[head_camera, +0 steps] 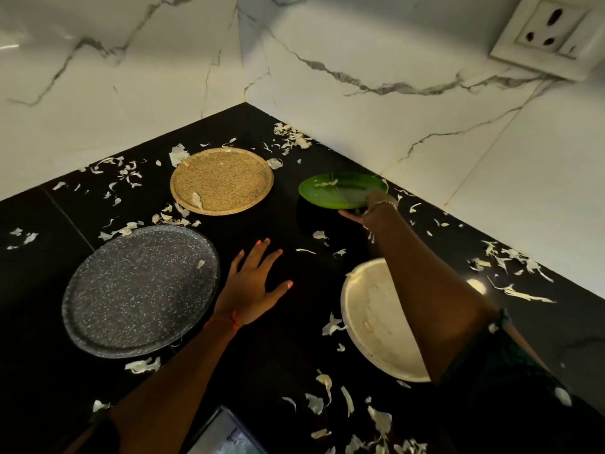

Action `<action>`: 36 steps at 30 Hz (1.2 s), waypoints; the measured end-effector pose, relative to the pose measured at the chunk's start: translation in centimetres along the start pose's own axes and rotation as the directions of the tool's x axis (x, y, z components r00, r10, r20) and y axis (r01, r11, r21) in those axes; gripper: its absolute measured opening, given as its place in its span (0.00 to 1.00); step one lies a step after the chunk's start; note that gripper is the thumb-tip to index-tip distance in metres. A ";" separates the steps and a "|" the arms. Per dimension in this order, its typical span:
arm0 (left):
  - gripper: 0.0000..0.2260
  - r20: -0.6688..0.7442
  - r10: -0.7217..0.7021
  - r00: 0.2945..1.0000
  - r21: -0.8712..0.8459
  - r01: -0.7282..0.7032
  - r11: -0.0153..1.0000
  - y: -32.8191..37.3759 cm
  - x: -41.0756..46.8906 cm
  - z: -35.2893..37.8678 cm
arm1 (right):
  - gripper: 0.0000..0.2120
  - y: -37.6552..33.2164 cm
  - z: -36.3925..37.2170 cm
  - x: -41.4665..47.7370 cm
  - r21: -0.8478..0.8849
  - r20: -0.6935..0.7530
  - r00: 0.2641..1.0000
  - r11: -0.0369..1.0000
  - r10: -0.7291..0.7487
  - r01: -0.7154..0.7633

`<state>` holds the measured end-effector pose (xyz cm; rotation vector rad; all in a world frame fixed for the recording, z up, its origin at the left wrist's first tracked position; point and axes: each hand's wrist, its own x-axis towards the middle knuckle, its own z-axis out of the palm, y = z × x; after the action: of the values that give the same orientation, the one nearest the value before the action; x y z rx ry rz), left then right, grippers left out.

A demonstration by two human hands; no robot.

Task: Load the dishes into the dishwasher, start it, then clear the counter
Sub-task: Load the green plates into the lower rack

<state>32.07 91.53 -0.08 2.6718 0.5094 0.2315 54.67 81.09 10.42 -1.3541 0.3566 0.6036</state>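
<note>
Now, gathering for loading: right grip (360, 215) pinches the green plate (330, 193), tilted, by the table's (278, 355) back corner (scraps (327, 183) aboard); left grip (252, 283) spread, empty. Next probably needs a level lift.

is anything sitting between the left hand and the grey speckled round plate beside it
Nothing visible does. The left hand is open over the bare black counter, just right of the grey speckled round plate, with only a narrow gap between them. The nearest pale vegetable scraps lie off to the side.
</note>
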 end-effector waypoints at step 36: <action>0.28 0.053 0.353 0.934 -0.116 -0.345 0.931 14.6 -45.9 -1.4 | 0.16 27.0 -35.1 -55.4 -0.778 -0.244 0.530 0.490 -0.812 0.393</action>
<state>-5.82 62.01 3.43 2.6383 -0.0074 0.2526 -2.02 38.51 13.56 -2.2106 0.0787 -0.4606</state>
